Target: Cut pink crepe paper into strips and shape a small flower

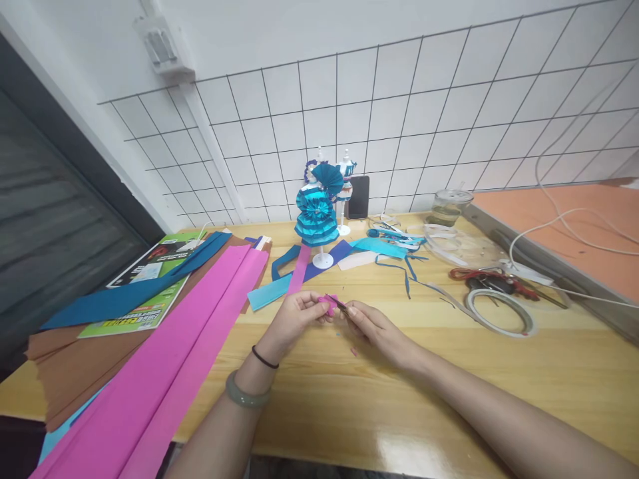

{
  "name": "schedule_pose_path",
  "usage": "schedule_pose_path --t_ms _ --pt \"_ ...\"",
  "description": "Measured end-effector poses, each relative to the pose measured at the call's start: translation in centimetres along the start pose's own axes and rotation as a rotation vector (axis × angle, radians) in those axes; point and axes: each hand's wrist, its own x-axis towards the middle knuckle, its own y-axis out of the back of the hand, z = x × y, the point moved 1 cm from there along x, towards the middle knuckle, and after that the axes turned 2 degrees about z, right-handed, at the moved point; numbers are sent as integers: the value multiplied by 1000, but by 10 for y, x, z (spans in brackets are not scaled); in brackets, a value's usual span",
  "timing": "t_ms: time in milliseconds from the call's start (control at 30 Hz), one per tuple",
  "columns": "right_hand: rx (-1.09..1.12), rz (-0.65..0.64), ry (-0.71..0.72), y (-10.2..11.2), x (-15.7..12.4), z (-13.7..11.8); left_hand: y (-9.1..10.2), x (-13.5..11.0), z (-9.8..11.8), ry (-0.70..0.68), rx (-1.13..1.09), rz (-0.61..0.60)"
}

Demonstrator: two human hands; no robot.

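Observation:
My left hand (303, 314) pinches a small piece of pink paper (329, 305) over the middle of the table. From the right, my right hand (372, 324) grips a pair of small scissors (341, 307), whose blades lie at the pink piece; the handles are mostly hidden by my fingers. Small scraps, one of them a pink scrap (354, 352), lie on the wood below. Behind my hands stands a miniature dress form (317, 213) on a white stand, dressed in shiny turquoise pleated paper. A second small dress form (345, 189) is partly hidden behind it.
Long pink paper strips (164, 352), brown paper (84, 362) and a magazine (144, 286) cover the left side. Turquoise paper strips (382, 248) lie mid-table. To the right are a tape roll (502, 327), red-handled tools (492, 282), a glass cup (448, 207) and cables. A phone (358, 197) leans against the wall.

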Motion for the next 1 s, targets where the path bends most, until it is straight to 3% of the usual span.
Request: schedule_pose_path --t_ms 1000 --pt "-94 -46 0 6 -2 4 0 0 1 -4 -17 -1"
